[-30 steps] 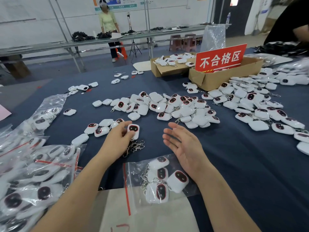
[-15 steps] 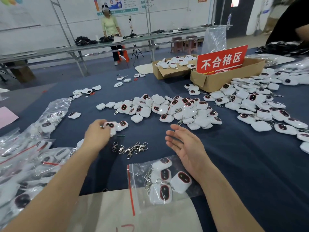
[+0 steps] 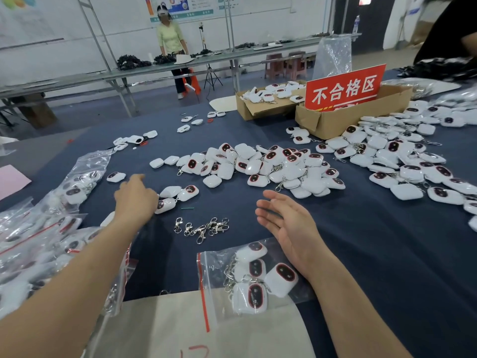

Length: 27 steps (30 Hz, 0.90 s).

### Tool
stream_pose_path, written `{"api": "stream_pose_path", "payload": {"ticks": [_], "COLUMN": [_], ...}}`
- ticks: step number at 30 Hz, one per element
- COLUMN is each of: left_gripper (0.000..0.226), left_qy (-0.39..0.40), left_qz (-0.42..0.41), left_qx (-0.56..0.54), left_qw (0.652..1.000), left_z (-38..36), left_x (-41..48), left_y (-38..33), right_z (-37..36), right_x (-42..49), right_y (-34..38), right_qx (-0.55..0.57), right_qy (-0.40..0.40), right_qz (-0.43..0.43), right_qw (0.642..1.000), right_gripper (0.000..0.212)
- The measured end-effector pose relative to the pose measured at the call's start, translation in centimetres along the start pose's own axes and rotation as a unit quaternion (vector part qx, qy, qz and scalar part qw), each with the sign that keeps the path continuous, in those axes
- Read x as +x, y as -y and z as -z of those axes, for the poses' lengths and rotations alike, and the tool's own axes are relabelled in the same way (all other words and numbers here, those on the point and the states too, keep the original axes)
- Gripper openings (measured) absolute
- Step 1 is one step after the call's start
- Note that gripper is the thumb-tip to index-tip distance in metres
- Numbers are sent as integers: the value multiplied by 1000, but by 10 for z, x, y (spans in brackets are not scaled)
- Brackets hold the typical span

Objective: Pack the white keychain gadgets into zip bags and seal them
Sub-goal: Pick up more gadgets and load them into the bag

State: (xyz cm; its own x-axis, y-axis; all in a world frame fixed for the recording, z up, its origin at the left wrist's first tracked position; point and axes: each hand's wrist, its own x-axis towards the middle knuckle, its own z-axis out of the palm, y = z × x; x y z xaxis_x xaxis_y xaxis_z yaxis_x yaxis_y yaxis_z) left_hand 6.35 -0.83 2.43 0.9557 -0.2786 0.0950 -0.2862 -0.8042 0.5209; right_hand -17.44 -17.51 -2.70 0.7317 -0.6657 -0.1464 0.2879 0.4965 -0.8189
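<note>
Fingers (image 3: 276,198) of the right hand (image 3: 289,228) hang spread and empty over the part-filled zip bag (image 3: 211,264) at the counter's (image 3: 361,254) near edge, likely ready to receive, while the left hand (image 3: 134,200) reaches a loose white keychain gadget (image 3: 166,204) nearer the left edge — whether it grips, I cannot tell.
</note>
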Motion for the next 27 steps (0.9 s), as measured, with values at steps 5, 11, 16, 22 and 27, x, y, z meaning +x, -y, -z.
{"api": "stream_pose_path", "payload": {"ticks": [5, 11, 16, 22, 27], "left_gripper": [42, 58, 54, 39, 31], "left_qy": [69, 198, 221, 166, 198], "left_qz": [-192, -328, -356, -399, -344], "left_qx": [18, 47, 166, 181, 34], "left_qw": [979, 922, 893, 883, 918], "left_z": [-34, -95, -121, -110, -87], "left_x": [-28, -56, -62, -47, -47], "left_y": [-43, -134, -161, -138, -114], "right_z": [2, 2, 3, 5, 8], "right_x": [3, 5, 8, 11, 11], "right_y": [4, 7, 11, 9, 4], "right_qx": [91, 182, 204, 216, 190], "right_qy": [-29, -52, -52, -65, -46], "right_qz": [-22, -53, -63, -77, -63], "right_qw": [995, 980, 976, 971, 979], "right_gripper": [27, 40, 57, 49, 34]}}
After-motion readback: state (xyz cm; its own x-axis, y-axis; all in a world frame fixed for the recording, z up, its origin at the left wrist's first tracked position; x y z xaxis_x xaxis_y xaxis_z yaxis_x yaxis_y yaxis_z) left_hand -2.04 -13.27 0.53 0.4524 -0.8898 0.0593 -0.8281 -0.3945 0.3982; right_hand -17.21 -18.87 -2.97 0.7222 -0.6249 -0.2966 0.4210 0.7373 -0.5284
